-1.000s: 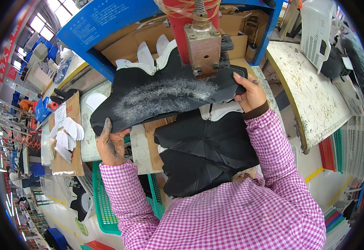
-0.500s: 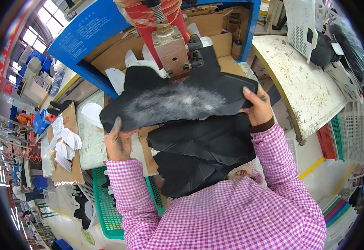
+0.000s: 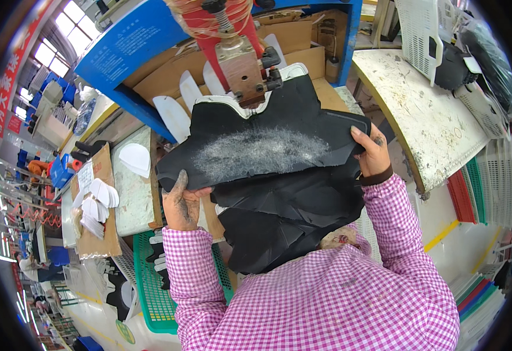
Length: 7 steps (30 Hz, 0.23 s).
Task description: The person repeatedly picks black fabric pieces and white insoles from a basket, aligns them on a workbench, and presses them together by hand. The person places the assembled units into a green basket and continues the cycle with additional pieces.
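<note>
A wide black shoe upper piece [image 3: 256, 149] is stretched out flat in front of me, with a speckled white patch across its middle and a white rim along its curved far edge. My left hand [image 3: 182, 202] pinches its left corner, thumb on top. The right corner is gripped by my right hand [image 3: 373, 153], also thumb on top, fingers underneath. Dark smudges mark both hands. Right at the notch in the far edge stands the metal head [image 3: 242, 67] of a machine. Closer to my body lie more black pieces [image 3: 285, 216], stacked and partly covered by the held one.
A blue machine frame [image 3: 124, 52] lined with cardboard surrounds the head; white teardrop-shaped pieces [image 3: 171, 117] stand inside it. More white pieces [image 3: 98, 202] lie on cardboard at left. A green basket [image 3: 156, 307] sits low left; a worn white table [image 3: 425, 105] curves along the right.
Both hands have shifted slightly right and nearer to me with the shoe upper piece. Its far edge now shows a white rim beside the machine head. The white patch looks more speckled.
</note>
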Motion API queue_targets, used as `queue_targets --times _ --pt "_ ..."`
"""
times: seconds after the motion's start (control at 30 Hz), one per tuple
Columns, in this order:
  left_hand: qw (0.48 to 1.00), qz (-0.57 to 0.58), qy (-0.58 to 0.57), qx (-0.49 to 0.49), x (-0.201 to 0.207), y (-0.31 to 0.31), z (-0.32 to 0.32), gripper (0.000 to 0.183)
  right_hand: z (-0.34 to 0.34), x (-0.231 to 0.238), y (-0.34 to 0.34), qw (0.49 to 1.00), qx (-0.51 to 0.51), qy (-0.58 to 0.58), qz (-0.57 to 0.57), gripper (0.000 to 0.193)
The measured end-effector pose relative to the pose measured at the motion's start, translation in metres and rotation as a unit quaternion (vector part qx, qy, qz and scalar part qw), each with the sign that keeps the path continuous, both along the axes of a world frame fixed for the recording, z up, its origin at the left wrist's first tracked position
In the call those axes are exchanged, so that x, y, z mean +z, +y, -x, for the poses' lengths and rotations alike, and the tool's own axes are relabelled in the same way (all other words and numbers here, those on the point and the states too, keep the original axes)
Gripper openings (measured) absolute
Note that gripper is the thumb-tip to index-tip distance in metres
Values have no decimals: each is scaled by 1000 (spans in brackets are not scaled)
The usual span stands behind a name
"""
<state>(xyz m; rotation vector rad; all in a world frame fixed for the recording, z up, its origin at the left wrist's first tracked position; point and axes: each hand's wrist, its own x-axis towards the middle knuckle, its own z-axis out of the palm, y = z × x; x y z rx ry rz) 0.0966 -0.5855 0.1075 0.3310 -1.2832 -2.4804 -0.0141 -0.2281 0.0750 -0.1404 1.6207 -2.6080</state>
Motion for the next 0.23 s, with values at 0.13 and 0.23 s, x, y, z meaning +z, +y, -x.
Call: queue_targets --times 0.13,0.23 --pt "1000 11 19 -12 -3 -4 4 33 2 12 2 1000 -1 16 13 31" --pt "999 -4 27 -36 -8 5 10 37 -10 18 29 996 52 72 -27 43"
